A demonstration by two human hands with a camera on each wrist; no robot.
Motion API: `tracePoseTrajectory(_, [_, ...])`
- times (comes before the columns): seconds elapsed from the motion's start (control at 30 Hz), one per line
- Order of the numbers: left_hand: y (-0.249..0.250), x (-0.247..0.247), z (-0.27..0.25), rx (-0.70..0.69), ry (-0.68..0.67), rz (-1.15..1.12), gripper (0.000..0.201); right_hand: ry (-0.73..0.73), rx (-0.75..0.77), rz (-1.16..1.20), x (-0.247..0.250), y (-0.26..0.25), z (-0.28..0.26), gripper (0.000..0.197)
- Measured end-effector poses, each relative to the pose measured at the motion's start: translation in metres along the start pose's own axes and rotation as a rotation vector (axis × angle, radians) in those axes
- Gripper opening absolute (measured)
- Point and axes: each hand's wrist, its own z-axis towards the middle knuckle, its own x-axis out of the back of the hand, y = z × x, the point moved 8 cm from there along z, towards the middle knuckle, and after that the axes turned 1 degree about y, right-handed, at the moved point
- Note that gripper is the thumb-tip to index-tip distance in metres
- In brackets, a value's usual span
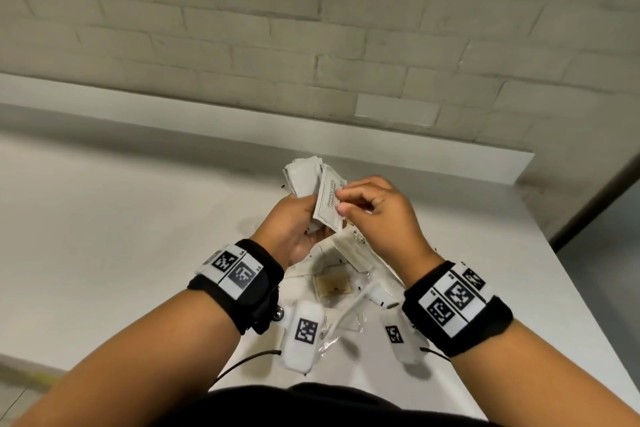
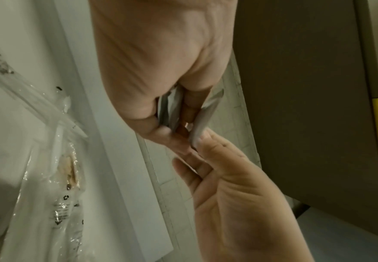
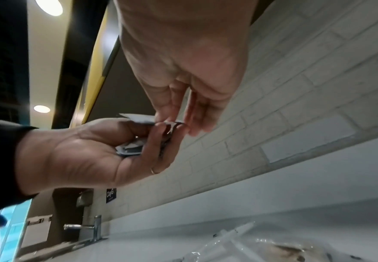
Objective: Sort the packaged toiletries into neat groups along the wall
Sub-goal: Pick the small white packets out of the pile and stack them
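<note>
My left hand [image 1: 294,218] grips a fanned stack of flat white sachets [image 1: 304,177] above the white counter [image 1: 121,236]. My right hand [image 1: 367,208] pinches the front sachet [image 1: 329,204], which carries printed text, between thumb and fingertips. In the left wrist view the stack of sachets [image 2: 169,108] sits edge-on in the left hand's fingers, and the right hand [image 2: 223,168] holds the front sachet [image 2: 206,113]. The right wrist view shows the left hand [image 3: 89,152] cupping the sachets [image 3: 129,150] while the right hand's fingers [image 3: 168,109] meet the top sachet [image 3: 138,117].
Below the hands lie clear-wrapped toiletries [image 1: 343,270], among them a tan pad in plastic [image 1: 334,286] and thin white sticks [image 1: 349,308]. A white brick wall [image 1: 311,28] with a low ledge runs behind. The counter's right edge [image 1: 588,288] drops off. A tap [image 3: 94,226] stands far left.
</note>
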Motion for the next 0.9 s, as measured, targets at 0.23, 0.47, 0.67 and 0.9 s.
tracePoseTrajectory(0.23, [0.000,-0.008,-0.014,0.177,-0.193,0.136,0.036,-0.058,0.224,-0.587,0.003,-0.030,0.004,0.032])
tracePoseTrajectory(0.47, [0.011,-0.005,-0.011,0.182,-0.160,0.035,0.048,-0.058,0.170,-0.711,0.016,-0.026,0.016,0.015])
tracePoseTrajectory(0.67, [0.015,0.000,-0.008,0.072,-0.071,-0.016,0.025,-0.082,-0.334,0.250,0.027,0.021,0.014,0.012])
tracePoseTrajectory(0.9, [0.009,-0.004,-0.001,0.004,-0.007,0.138,0.037,0.007,-0.262,0.383,0.014,0.015,0.011,0.031])
